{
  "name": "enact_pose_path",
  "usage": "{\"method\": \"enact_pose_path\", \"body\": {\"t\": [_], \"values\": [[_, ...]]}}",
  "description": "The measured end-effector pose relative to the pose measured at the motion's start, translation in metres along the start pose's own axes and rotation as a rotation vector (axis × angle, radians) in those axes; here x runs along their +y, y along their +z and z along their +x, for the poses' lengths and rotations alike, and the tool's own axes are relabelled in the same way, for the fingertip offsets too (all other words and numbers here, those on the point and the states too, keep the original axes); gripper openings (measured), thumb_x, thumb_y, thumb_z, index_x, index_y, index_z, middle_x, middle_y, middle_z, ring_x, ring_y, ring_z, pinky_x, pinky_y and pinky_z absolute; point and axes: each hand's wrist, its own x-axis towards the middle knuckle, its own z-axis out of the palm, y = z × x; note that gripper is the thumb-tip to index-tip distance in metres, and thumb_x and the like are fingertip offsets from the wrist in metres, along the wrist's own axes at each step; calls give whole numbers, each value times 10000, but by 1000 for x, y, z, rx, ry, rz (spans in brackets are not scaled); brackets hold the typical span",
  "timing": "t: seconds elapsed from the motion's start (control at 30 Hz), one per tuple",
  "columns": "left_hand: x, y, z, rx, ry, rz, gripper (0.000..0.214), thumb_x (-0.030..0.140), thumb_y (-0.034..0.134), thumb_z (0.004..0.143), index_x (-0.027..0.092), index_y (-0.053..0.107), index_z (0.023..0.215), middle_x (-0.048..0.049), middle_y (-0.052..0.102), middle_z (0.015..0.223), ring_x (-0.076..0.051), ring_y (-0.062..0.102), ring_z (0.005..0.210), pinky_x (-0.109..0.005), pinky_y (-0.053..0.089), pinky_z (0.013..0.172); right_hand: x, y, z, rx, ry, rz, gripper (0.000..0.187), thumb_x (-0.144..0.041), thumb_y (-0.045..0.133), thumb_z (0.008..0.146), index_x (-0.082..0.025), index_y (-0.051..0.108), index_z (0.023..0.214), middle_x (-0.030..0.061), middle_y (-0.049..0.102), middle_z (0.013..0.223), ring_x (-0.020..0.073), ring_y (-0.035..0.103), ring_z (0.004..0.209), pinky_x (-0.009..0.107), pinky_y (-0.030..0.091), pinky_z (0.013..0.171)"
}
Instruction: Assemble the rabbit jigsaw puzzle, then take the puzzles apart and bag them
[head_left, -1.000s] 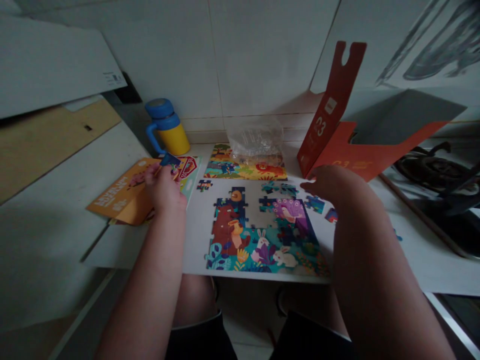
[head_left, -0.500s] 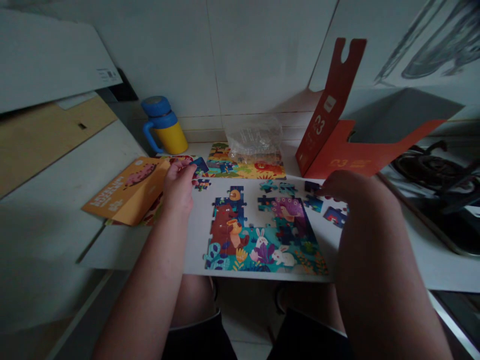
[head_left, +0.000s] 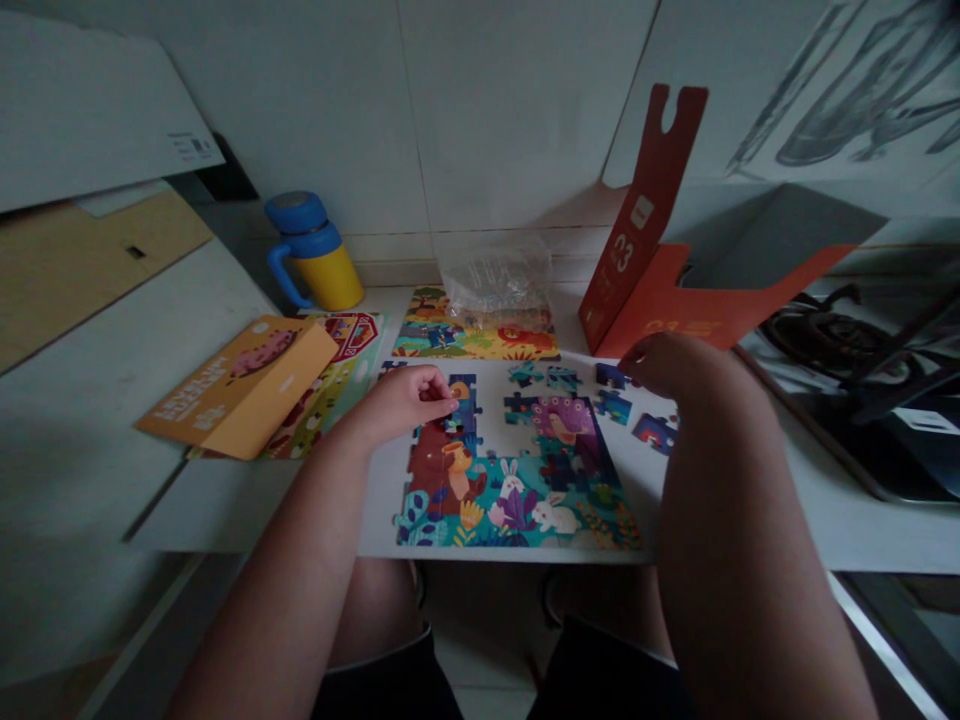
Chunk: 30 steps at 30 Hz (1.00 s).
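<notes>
A partly joined jigsaw puzzle with a bear, rabbits and a peacock lies at the counter's front, a gap in its upper middle. My left hand is over its upper left part, thumb and fingers pinched on a dark blue puzzle piece, mostly covered by the fingers and hard to tell from the pieces below. My right hand is at the right, fingers bent and closed at the edge of a loose dark blue piece. Whatever lies between its fingertips is hidden. More loose pieces lie close by.
Behind the puzzle, a clear plastic bag rests on an animal picture sheet. An open orange box stands at right, before a stove. At left are a blue-yellow jug and an orange paper envelope.
My left hand has moved right and toward me, from beside the envelope to over the puzzle's upper left part. My right hand stays by the loose pieces. The view has shifted slightly.
</notes>
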Motion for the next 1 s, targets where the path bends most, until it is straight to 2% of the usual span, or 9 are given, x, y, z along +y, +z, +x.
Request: {"method": "enact_pose_path", "body": {"t": [0.1,0.2,0.37,0.47,0.6,0.67,0.83,0.9,1.0], "values": [[-3,0,2,-10,2,69,293,435,825,761,207,652,823,7,667,740,-154,605,671,-279,474,634,-9,3,1,-11,-39,-2,268,-306,637,936,-190,849,1053,125,817,926,236,733,760,328,515,696],[-1,0,1,-4,7,121,307,452,835,751,209,661,821,13,656,724,-148,575,649,-270,449,606,-15,7,3,14,-136,-22,275,-361,664,925,-228,850,1078,93,829,979,241,745,838,319,514,726],[1,-1,0,2,21,180,310,458,838,741,209,673,821,5,668,740,-156,584,665,-275,453,611,-33,12,0,12,-235,-20,408,-493,725,910,-249,815,1224,87,830,1103,247,753,910,317,523,776],[-1,-1,0,4,30,198,311,454,846,737,207,682,830,1,676,755,-159,589,676,-280,460,617,-45,8,-6,-13,-239,-13,401,-469,695,944,-257,797,1269,90,830,1100,248,758,894,320,525,775],[-2,-3,0,-20,38,221,297,432,856,747,208,690,850,4,687,765,-152,581,670,-276,462,614,-43,-1,-9,21,-234,-57,326,-344,594,987,-225,819,1191,112,823,1082,261,760,923,340,520,787],[-1,-3,0,-27,39,207,297,419,861,743,210,696,873,7,692,774,-149,580,670,-272,465,610,-30,-4,-8,-4,-164,-104,324,-401,616,979,-186,836,1083,149,815,1057,289,758,934,359,517,767],[1,-2,-1,-30,14,156,329,409,875,716,206,713,918,4,700,803,-146,579,671,-268,473,602,4,-4,-6,-273,-55,-138,473,-627,720,898,-180,792,760,167,792,880,283,737,775,382,517,704],[0,-2,-1,-29,9,160,331,401,878,715,207,719,931,2,705,811,-149,584,681,-268,476,607,5,-2,-7,-290,-52,-105,444,-625,757,866,-196,786,757,150,797,886,272,733,756,377,525,695],[-2,-2,-1,-27,15,147,324,397,878,724,213,718,938,0,710,826,-146,582,679,-266,475,604,-8,1,-8,-176,-132,-79,353,-557,769,861,-209,818,894,136,813,970,288,748,841,372,535,725]]}}
